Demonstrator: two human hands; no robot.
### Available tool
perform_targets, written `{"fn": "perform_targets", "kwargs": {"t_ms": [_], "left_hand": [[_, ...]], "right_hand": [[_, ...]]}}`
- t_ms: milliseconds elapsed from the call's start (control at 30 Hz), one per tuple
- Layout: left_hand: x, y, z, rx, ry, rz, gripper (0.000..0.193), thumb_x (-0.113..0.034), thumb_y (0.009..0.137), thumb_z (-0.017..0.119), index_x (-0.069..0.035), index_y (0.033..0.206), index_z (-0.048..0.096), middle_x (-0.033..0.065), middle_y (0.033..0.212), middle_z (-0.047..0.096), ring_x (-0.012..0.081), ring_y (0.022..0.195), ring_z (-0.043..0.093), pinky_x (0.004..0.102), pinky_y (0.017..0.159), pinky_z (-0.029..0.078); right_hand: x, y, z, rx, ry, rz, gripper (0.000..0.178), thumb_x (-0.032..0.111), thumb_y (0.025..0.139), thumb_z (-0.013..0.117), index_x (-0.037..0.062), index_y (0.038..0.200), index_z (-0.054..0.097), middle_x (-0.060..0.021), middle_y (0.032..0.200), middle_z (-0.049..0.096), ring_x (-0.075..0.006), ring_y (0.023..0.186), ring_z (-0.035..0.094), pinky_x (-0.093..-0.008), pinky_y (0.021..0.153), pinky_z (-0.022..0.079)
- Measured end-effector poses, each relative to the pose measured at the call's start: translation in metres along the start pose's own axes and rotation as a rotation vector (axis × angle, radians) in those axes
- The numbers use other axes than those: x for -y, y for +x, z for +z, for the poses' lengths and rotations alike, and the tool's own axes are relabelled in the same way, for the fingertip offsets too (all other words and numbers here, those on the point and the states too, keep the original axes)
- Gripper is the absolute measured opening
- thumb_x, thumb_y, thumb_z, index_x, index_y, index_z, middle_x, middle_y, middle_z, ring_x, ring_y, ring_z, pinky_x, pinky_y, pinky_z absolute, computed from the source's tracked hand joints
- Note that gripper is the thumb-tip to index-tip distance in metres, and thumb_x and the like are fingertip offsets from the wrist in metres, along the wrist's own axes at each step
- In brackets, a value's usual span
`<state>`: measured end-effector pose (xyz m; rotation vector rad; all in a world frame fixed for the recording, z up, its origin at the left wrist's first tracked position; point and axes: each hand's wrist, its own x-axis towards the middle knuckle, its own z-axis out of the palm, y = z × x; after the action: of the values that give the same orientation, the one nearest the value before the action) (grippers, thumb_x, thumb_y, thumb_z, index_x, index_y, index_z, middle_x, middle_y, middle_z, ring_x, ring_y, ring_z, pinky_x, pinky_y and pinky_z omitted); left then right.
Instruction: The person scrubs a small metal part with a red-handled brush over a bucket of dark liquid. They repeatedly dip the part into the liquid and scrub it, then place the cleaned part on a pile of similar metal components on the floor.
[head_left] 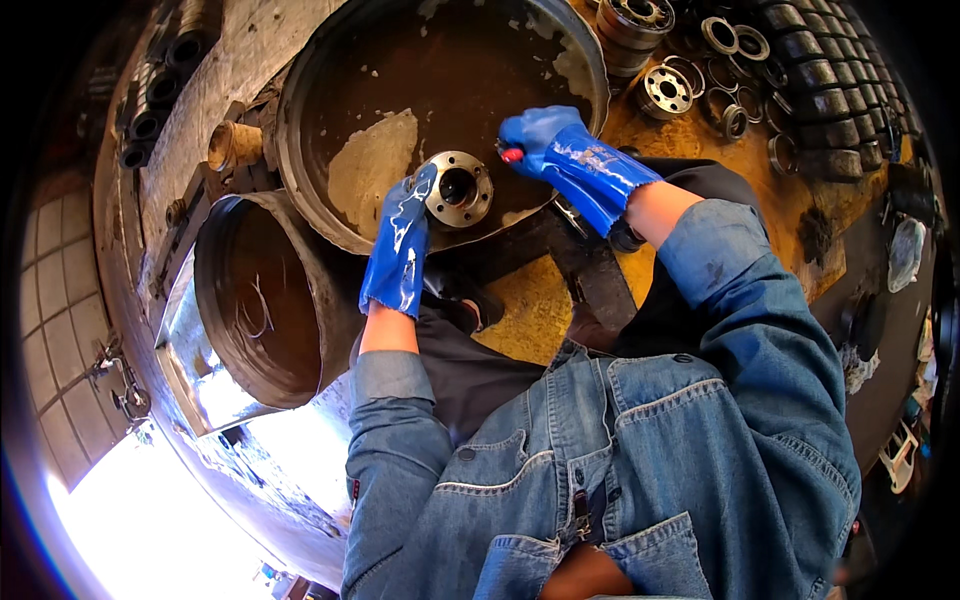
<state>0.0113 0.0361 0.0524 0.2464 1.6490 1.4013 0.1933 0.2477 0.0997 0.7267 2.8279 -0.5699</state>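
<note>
my left fingers (424, 183) grip the flanged metal ring (479, 190) over the round basin (292, 150), my right fingers (515, 133) are closed round a red-handled tool (511, 155), and this looks like cleaning, the next stroke likely needing a firm hold.

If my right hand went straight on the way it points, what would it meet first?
Probably the far-left rim of the large basin; your right hand points left and away from you across it. Depth is unclear, so it might pass above.
</note>
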Motion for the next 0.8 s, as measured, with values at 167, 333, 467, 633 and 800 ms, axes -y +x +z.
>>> {"fn": "perform_targets", "kwargs": {"t_ms": [167,333,467,633,800], "left_hand": [[-0.011,-0.007,0.004,0.002,-0.022,-0.088,0.041,-0.031,0.102,0.07,0.004,0.125,0.069,0.0104,0.113,0.075,0.0181,0.096,0.072,0.0318,0.085,0.058],[-0.026,-0.013,0.02,0.032,0.01,-0.027,0.036,-0.031,0.103,0.071,0.001,0.118,0.072,0.0069,0.102,0.073,0.0146,0.088,0.067,0.0267,0.078,0.054],[-0.017,-0.011,0.007,0.056,0.076,-0.067,0.036,-0.031,0.103,0.071,0.001,0.121,0.072,0.0051,0.102,0.072,0.0135,0.087,0.066,0.0262,0.078,0.054],[-0.015,-0.013,0.014,-0.029,0.153,-0.015,0.035,-0.033,0.103,0.07,0.0,0.117,0.074,0.0021,0.096,0.072,0.0106,0.085,0.063,0.0245,0.078,0.051],[-0.029,-0.018,0.019,-0.035,0.254,-0.002,0.041,-0.034,0.102,0.072,0.001,0.123,0.073,0.0041,0.108,0.072,0.0124,0.095,0.062,0.0268,0.085,0.05]], "right_hand": [[0.005,-0.002,0.0,0.106,-0.141,-0.462,0.028,0.031,0.085,0.073,0.0182,0.11,0.073,-0.01,0.091,0.073,-0.0322,0.087,0.075,-0.0479,0.072,0.059],[0.04,-0.004,0.022,-0.123,-0.016,-0.717,0.038,0.032,0.097,0.066,0.0087,0.128,0.063,-0.0137,0.095,0.069,-0.0287,0.079,0.072,-0.0515,0.071,0.056],[0.058,0.0,0.003,-0.032,0.111,-0.502,0.035,0.029,0.101,0.061,0.0125,0.132,0.061,-0.0138,0.087,0.071,-0.0307,0.08,0.073,-0.0465,0.075,0.058],[0.057,0.005,0.003,0.016,0.225,-0.241,0.026,0.033,0.093,0.071,0.0195,0.115,0.073,-0.0103,0.093,0.075,-0.031,0.088,0.075,-0.0405,0.079,0.06],[0.045,0.0,-0.023,0.167,0.791,0.07,0.041,0.036,0.095,0.067,-0.003,0.105,0.074,-0.0234,0.097,0.074,-0.035,0.092,0.072,-0.0411,0.083,0.055]]}}
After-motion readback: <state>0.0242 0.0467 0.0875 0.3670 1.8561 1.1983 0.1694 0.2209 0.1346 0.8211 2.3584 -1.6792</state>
